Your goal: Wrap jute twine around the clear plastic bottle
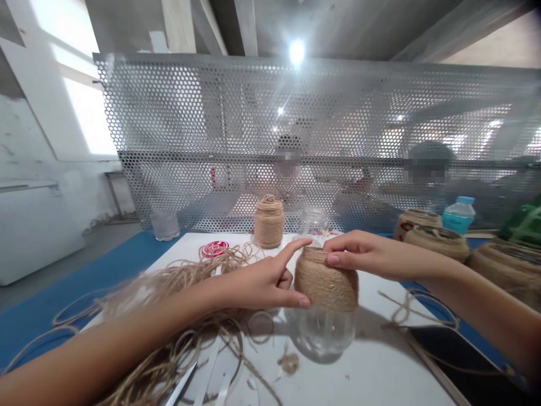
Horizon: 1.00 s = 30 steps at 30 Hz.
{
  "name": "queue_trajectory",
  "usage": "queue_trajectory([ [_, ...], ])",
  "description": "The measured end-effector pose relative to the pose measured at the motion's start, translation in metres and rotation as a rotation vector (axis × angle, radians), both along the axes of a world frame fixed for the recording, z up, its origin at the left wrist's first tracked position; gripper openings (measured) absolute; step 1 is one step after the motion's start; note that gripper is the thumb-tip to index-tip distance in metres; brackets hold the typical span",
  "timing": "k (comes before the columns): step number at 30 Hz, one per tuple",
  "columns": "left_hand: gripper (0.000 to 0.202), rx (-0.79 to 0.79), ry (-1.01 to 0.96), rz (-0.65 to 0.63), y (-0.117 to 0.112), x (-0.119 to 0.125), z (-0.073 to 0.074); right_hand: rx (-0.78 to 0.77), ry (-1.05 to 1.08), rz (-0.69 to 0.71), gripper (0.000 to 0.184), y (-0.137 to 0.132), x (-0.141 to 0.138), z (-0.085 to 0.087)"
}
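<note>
Hands, unclenched: your left hand (pixel 257 285) and right hand (pixel 374 256) bracket the twine-wrapped glass jar (pixel 325 282), fingertips lightly on its coils. Jar stands on the white table (pixel 376 366); loose jute twine (pixel 169 287) lies left; farther off, another wrapped jar (pixel 268 223).

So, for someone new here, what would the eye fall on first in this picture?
The glass jar, its upper half wrapped in jute twine, stands at the centre, touched by the left hand and right hand. Behind it rises a perforated metal screen, and loose twine spreads to the left.
</note>
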State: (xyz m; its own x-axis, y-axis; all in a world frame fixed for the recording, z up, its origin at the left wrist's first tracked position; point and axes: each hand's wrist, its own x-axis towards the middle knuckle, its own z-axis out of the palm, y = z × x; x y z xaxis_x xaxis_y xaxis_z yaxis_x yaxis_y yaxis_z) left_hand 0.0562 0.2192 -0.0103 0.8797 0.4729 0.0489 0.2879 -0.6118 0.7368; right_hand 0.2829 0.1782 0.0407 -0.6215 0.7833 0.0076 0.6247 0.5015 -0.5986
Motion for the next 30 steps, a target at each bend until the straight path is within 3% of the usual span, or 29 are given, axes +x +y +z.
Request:
queue_trajectory([
  [9, 0.081, 0.059, 0.000, -0.003, 0.010, -0.001, -0.009, -0.086, 0.074, 0.071, 0.029, 0.007, 0.008, -0.001],
  [18, 0.082, 0.119, -0.081, 0.016, 0.007, -0.005, 0.005, -0.149, 0.324, 0.025, 0.030, 0.007, 0.003, -0.007],
  [25, 0.076, 0.229, 0.004, 0.092, 0.014, -0.007, 0.008, 0.048, 0.148, 0.037, 0.035, 0.019, 0.006, -0.012],
  [30, 0.078, 0.286, -0.001, 0.141, 0.004, -0.001, 0.004, 0.196, 0.029, -0.013, 0.036, 0.013, 0.000, -0.010],
])
